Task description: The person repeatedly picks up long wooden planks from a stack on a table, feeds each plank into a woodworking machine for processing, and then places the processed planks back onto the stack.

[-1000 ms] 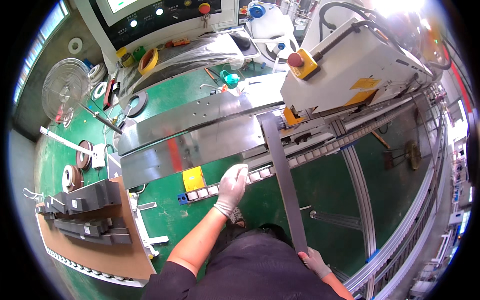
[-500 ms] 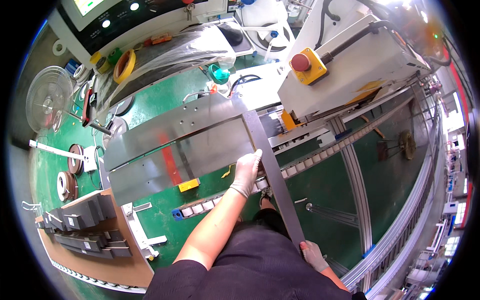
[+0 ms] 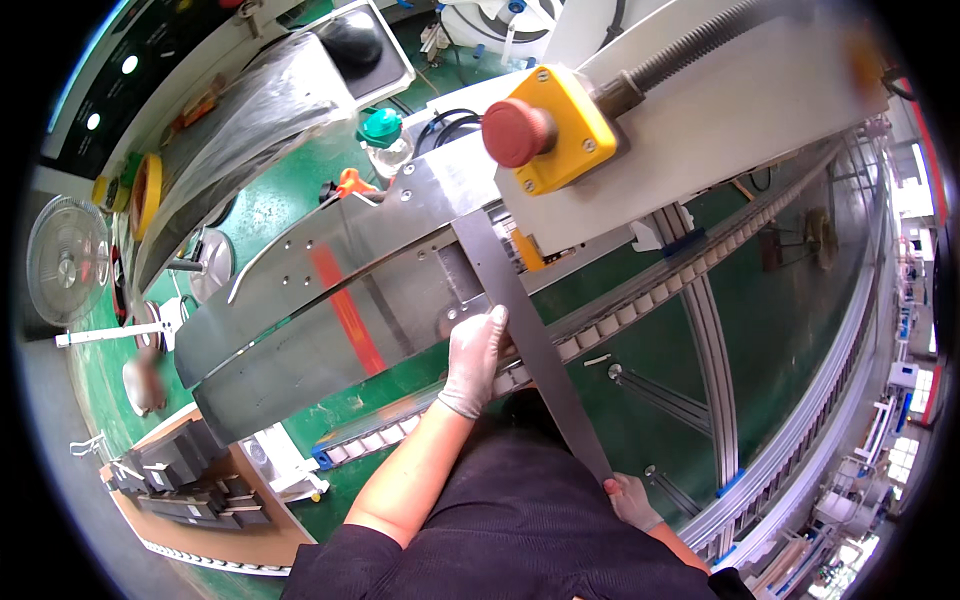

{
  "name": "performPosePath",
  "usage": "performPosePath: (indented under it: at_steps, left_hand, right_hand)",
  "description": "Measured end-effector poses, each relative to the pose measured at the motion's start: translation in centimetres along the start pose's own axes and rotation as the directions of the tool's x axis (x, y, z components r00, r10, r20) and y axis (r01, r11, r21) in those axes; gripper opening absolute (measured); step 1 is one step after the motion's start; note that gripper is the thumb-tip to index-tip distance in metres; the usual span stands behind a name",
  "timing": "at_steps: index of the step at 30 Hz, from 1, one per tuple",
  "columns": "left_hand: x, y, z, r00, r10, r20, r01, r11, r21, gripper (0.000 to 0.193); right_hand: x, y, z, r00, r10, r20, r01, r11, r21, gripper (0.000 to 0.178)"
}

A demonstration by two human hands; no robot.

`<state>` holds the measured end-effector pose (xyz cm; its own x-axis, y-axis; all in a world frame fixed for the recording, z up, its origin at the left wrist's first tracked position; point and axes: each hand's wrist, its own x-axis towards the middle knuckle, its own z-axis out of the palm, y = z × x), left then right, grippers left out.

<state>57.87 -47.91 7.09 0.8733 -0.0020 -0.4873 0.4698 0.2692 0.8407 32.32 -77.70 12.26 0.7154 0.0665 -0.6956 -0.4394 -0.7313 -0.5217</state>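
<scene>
My left hand point(image 3: 472, 360), in a pale glove, grips the left edge of a long flat grey metal strip point(image 3: 538, 345), its thumb lying on top. Lower down, my right hand point(image 3: 632, 502), also gloved, holds the strip's near end, with the fingers partly hidden. The strip slants from the near right up to the far left. Its far end lies over or against the right end of a smooth metal work surface point(image 3: 265, 395); whether they touch I cannot tell. A long slot divides that surface.
A white machine housing point(image 3: 680, 150) with a red button point(image 3: 517, 133) on a yellow box stands close beyond the strip. A roller track point(image 3: 610, 325) runs beneath it. At left are a fan point(image 3: 66, 260) and a brown board point(image 3: 160, 525) bearing several dark grey pieces. Aluminium rails point(image 3: 800, 420) curve along the right.
My view has moved forward, so the red button and housing look nearer and larger. Both hands keep hold of the strip. The yellow block under the work surface has gone out of sight.
</scene>
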Motion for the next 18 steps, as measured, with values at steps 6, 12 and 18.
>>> performPosePath:
  at_steps: [6,12,18]
  left_hand:
    - [1.4,1.5,4.0,0.996,-0.084,-0.02,0.084,0.996,0.014,0.042]
    - [4.4,-0.9,8.1,0.981,0.188,-0.049,-0.166,0.941,0.296,0.044]
    - [6.9,-1.3,14.1,0.999,-0.031,-0.044,0.031,0.999,-0.007,0.05]
  right_hand:
    - [1.4,3.0,-3.2,1.0,-0.016,0.017,0.016,1.0,-0.005,0.065]
    - [3.2,3.9,-7.6,0.989,-0.109,-0.096,0.111,0.994,0.022,0.066]
    - [3.3,7.7,-11.5,0.995,0.009,-0.102,-0.003,0.998,0.056,0.06]
